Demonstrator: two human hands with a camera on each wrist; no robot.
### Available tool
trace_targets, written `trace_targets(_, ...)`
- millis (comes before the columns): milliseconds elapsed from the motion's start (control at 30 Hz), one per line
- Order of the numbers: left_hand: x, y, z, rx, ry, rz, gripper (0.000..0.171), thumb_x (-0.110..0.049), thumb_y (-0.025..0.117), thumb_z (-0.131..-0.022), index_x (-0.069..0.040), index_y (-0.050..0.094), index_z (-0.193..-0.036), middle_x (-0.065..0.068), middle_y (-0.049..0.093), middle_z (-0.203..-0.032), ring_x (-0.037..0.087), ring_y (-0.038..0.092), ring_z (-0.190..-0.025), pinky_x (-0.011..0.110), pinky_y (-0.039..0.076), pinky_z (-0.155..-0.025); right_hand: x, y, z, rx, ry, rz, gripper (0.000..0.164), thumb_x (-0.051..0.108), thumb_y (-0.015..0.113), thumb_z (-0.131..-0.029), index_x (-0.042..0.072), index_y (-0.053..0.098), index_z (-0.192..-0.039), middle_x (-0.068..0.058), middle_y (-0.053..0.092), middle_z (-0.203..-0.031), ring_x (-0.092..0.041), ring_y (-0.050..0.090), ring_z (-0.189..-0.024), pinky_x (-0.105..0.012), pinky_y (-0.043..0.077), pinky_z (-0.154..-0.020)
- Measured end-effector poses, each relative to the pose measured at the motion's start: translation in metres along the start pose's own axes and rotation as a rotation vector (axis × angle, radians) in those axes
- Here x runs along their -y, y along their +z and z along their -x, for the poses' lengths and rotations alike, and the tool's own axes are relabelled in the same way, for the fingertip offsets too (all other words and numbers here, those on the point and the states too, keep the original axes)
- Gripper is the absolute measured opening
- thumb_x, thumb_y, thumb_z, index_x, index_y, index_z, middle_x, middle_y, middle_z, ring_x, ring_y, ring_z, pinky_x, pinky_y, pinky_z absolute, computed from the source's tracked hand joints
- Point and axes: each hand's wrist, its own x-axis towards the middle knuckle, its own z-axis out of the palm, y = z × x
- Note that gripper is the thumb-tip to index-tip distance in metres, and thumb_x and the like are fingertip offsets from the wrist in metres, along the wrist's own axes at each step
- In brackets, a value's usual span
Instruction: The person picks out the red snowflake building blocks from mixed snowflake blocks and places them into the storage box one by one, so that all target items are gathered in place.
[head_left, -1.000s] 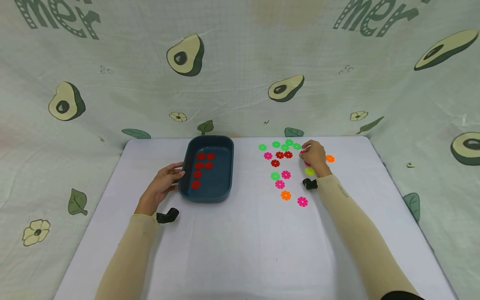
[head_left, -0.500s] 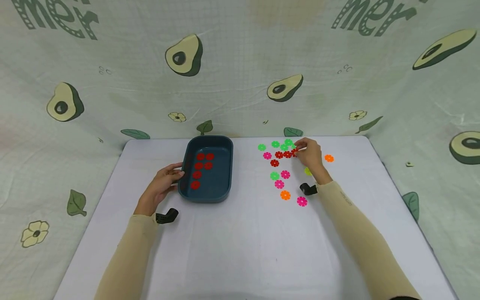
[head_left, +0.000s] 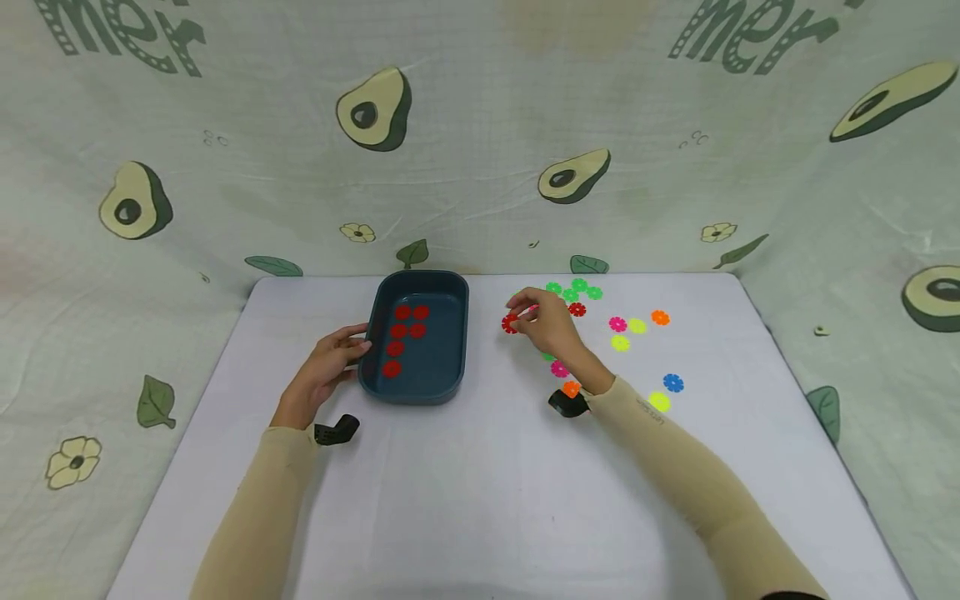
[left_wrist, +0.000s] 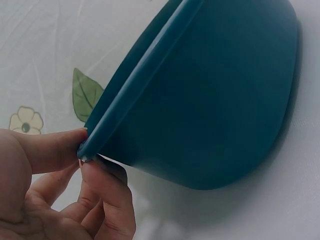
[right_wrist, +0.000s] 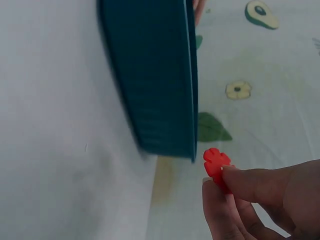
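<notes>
In the head view my left hand (head_left: 324,373) holds the left side of a dark teal rectangular tray (head_left: 442,367). Thumb and fingers pinch the tray's rim (left_wrist: 135,80) in the left wrist view. Several red discs (head_left: 395,348) lie inside the tray. To the right of it, above the table, my right hand (head_left: 551,323) pinches a red notched plastic disc (head_left: 509,323) between thumb and fingertips. The right wrist view shows this red disc (right_wrist: 215,161) apart from the tray wall (right_wrist: 155,90). Part of the loose discs is hidden under the right hand and forearm.
Behind and right of my right hand lie loose discs: several green (head_left: 579,285), a red one (head_left: 577,309), pink (head_left: 617,324), yellow (head_left: 620,342), orange (head_left: 660,317) and blue (head_left: 673,382). A patterned cloth (head_left: 480,167) hangs along the white table's back edge.
My right hand has moved left from the loose discs toward the tray, carrying a red disc. Yellow and blue discs that its arm covered now show. The left hand keeps its hold on the tray.
</notes>
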Motion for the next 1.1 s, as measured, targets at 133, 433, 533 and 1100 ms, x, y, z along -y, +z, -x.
trace_targets(133,-0.002,0.0,0.001,0.003,0.006,0.005,0.06,-0.021,0.058,-0.111,-0.011,0.036,-0.165,-0.001,0.054,-0.126,0.01,0.06,-0.103,0.028,0.048,-0.087,0.022,0.023,-0.002,0.073,-0.039,-0.038,0.023,-0.008,0.073,-0.094,-0.004,0.071,-0.117,-0.019,0.072,-0.113,-0.034,0.071,-0.096,-0.039,0.062,-0.083)
trace_targets(433,-0.005,0.001,-0.001,0.023,0.03,0.015,0.061,-0.019,0.058,-0.11,-0.009,0.035,-0.166,-0.004,0.054,-0.121,0.005,0.061,-0.097,0.027,0.049,-0.083,0.051,0.064,-0.018,0.221,-0.089,-0.094,0.026,-0.012,0.071,-0.091,-0.006,0.071,-0.117,-0.021,0.072,-0.108,-0.032,0.074,-0.089,-0.034,0.061,-0.079)
trace_targets(533,-0.006,0.001,-0.001,0.022,0.028,0.016,0.061,-0.02,0.058,-0.11,-0.01,0.034,-0.166,-0.005,0.055,-0.122,0.005,0.061,-0.098,0.028,0.049,-0.083,0.06,0.075,-0.024,0.258,-0.085,-0.079,0.028,-0.014,0.072,-0.089,-0.005,0.072,-0.116,-0.02,0.073,-0.108,-0.032,0.074,-0.088,-0.033,0.06,-0.078)
trace_targets(1100,-0.003,0.001,0.0,-0.003,0.015,0.024,0.058,-0.018,0.058,-0.11,-0.009,0.038,-0.164,-0.002,0.055,-0.119,0.01,0.06,-0.101,0.028,0.049,-0.084,0.074,0.124,-0.059,0.372,0.081,0.13,0.031,-0.013,0.078,-0.083,0.004,0.077,-0.109,-0.011,0.075,-0.098,-0.023,0.068,-0.087,-0.027,0.055,-0.074)
